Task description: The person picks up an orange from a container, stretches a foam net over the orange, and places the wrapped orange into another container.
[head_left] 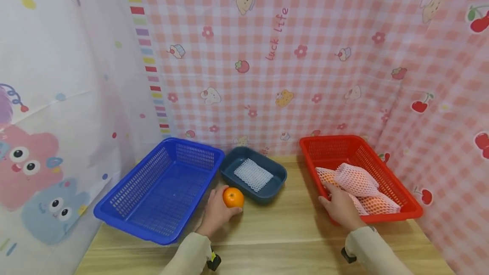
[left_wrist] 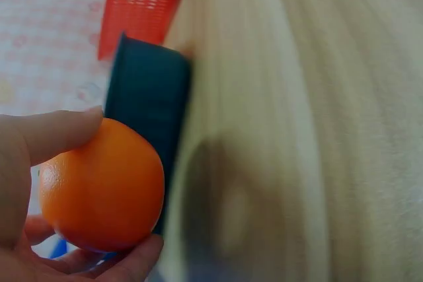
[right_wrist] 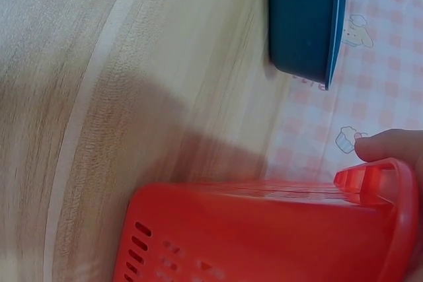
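In the head view my left hand grips an orange in front of the dark teal basin. Thumb and fingers wrap the orange in the left wrist view, its bare peel facing the camera. A flattened white foam net lies inside the basin. My right hand is over the left rim of the red basket, fingertips beside the netted fruit. In the right wrist view its straight thumb shows above the basket's rim; the other fingers are mostly hidden.
A blue basket with slotted sides stands left of the basin. Several orange fruits in pinkish-white foam nets fill part of the red basket. Wooden tabletop runs between the baskets. A pink checked cloth hangs behind, with a white printed one at left.
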`<action>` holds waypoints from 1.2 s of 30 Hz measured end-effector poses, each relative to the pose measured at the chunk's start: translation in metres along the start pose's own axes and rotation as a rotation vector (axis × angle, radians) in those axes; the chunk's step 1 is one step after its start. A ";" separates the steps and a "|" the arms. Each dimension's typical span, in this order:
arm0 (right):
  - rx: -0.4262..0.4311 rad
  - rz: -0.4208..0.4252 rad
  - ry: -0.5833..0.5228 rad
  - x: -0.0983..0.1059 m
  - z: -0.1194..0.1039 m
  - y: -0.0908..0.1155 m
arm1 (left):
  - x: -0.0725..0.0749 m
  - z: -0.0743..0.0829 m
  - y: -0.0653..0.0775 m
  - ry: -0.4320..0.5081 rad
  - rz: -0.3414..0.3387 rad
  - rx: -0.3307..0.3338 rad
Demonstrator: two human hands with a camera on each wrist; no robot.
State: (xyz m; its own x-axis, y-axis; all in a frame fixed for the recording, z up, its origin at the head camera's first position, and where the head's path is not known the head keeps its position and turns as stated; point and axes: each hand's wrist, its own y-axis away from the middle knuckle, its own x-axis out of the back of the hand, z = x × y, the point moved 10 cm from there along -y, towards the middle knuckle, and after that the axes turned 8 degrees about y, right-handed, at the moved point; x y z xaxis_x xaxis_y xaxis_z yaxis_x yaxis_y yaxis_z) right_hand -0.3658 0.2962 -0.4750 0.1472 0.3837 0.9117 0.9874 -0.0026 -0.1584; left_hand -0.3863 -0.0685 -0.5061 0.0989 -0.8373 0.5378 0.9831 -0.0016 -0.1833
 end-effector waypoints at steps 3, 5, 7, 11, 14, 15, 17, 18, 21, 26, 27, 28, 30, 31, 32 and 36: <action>0.013 0.011 -0.004 0.000 -0.001 0.001 | -0.003 -0.007 0.000 0.007 0.017 -0.002; 0.015 0.015 0.001 0.000 -0.001 0.001 | -0.005 -0.010 0.000 0.013 0.026 0.000; 0.017 0.017 0.003 0.000 -0.001 0.001 | -0.006 -0.012 -0.001 0.017 0.031 -0.005; 0.013 0.006 0.002 0.000 -0.002 0.001 | -0.008 -0.018 -0.001 0.015 0.034 0.008; 0.003 -0.011 0.002 -0.001 -0.001 0.001 | -0.009 -0.021 -0.001 0.018 0.031 0.022; -0.002 -0.019 0.001 -0.001 -0.001 0.001 | -0.009 -0.022 -0.001 0.017 0.031 0.024; -0.007 -0.024 -0.001 -0.001 -0.001 0.000 | -0.010 -0.022 -0.001 0.019 0.029 0.028; -0.010 -0.029 -0.002 -0.001 0.000 0.000 | -0.010 -0.022 -0.001 0.018 0.030 0.029; -0.009 -0.031 -0.002 -0.001 0.000 0.001 | -0.011 -0.022 -0.001 0.017 0.029 0.031; 0.011 -0.010 0.002 0.000 -0.004 0.000 | -0.006 -0.020 -0.002 0.004 0.036 0.012; 0.016 -0.002 0.004 0.000 -0.004 0.000 | -0.005 -0.019 -0.003 -0.002 0.038 0.007; 0.020 0.004 0.007 0.001 -0.005 0.000 | -0.004 -0.017 -0.003 -0.008 0.040 -0.003; 0.027 0.019 0.014 0.002 -0.005 0.001 | 0.000 -0.010 -0.003 -0.025 0.041 -0.028; 0.028 0.026 0.014 0.002 -0.005 0.001 | 0.002 -0.006 -0.003 -0.034 0.043 -0.044; 0.029 0.031 0.015 0.003 -0.005 0.002 | 0.005 0.000 -0.003 -0.041 0.049 -0.064; 0.031 0.030 0.024 0.003 -0.005 0.001 | 0.033 0.025 0.000 -0.056 0.141 -0.172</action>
State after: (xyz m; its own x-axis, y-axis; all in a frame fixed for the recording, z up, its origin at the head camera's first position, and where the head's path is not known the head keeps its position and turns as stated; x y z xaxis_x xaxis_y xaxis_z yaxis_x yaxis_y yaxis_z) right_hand -0.3640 0.2929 -0.4710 0.1785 0.3618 0.9150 0.9802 0.0154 -0.1973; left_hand -0.3791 -0.0823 -0.4676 0.2468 -0.8041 0.5409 0.9185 0.0161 -0.3951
